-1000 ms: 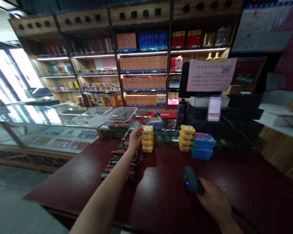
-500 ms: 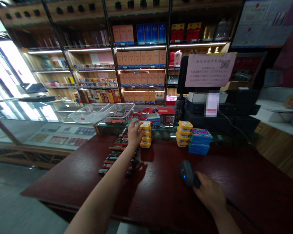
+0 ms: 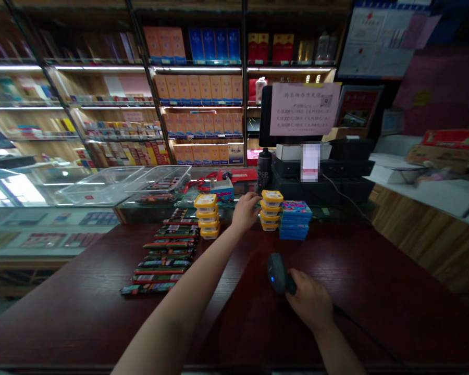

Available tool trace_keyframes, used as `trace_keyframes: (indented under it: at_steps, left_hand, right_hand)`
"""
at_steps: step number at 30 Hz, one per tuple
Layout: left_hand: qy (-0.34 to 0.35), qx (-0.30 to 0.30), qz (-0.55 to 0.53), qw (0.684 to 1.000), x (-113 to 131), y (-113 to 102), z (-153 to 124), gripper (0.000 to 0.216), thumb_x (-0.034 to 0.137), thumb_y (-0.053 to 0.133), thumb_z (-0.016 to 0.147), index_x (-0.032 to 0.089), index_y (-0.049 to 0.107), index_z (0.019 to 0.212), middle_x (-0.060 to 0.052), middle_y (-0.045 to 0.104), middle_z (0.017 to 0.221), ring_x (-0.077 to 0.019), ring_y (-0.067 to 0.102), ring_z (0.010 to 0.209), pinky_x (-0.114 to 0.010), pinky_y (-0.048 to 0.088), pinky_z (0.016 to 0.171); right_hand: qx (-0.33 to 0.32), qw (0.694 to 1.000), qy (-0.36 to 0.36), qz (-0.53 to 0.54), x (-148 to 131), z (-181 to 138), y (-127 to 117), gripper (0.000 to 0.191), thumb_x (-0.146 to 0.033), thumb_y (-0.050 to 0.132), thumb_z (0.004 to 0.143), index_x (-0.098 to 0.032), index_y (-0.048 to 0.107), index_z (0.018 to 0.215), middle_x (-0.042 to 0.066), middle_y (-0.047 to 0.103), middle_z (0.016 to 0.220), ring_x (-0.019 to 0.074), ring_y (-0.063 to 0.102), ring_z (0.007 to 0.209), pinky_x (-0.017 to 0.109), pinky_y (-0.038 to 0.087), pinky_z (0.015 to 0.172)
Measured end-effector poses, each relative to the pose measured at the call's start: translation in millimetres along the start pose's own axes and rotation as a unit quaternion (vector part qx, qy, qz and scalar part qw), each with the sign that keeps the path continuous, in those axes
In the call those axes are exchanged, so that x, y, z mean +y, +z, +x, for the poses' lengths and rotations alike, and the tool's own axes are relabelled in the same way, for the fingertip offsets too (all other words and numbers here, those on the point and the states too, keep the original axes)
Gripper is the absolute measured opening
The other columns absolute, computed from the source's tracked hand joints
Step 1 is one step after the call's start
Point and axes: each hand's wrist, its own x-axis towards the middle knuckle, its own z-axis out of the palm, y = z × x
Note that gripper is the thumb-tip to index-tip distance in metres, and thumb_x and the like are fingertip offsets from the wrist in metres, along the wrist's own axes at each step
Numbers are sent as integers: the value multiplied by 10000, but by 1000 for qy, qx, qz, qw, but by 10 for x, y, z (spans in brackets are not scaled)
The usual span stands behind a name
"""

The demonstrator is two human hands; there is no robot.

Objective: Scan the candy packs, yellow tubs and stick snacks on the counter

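My left hand reaches across the dark red counter with fingers apart, touching the left side of the right stack of yellow tubs. A second stack of yellow tubs stands further left, apart from the hand. My right hand is closed around the handle of a black barcode scanner with a blue light, resting low over the counter. A pile of blue packets sits right beside the right tub stack.
Rows of flat dark packs lie on the counter's left. Clear plastic trays rest on the glass display case. A till with monitor and paper notice stands behind. Shelves of boxed goods fill the back wall.
My left hand left the left stack of yellow tubs and moved right to the other stack. The view shifted right. My right hand kept hold of the scanner.
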Motion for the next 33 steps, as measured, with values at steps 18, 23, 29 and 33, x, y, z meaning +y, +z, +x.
trace_keyframes:
  at_steps: [18,23,29,33]
  left_hand:
    - [-31,17,-58,998,5,216,192,232,94,448,840,184,606,983,-57,614,1005,-169,591,946,-291,477,854]
    - [-49,64,-64,995,-45,-21,-90,201,111,483,842,196,592,988,-56,621,1010,-175,583,987,-294,474,869]
    - [-112,62,-68,989,-140,-188,-826,171,140,481,858,186,601,972,-60,633,969,-173,598,930,-299,489,833]
    - [-165,45,-60,983,-210,-155,-1311,154,144,505,847,186,609,953,-54,638,967,-164,601,904,-295,495,828]
  right_hand:
    - [24,1000,-5,5,37,-10,20,273,-220,510,798,-228,612,1052,30,693,958,190,646,844,284,431,725]
    - [12,1000,-12,10,38,-31,4,277,-205,489,804,-231,604,1055,30,694,986,186,650,873,286,439,730]
    - [5,1000,-18,14,51,-83,16,256,-237,431,837,-233,580,1046,21,701,965,198,671,827,311,463,707]
    - [-5,999,-29,18,131,-128,65,264,-301,388,865,-243,574,1044,30,709,939,213,686,771,319,462,662]
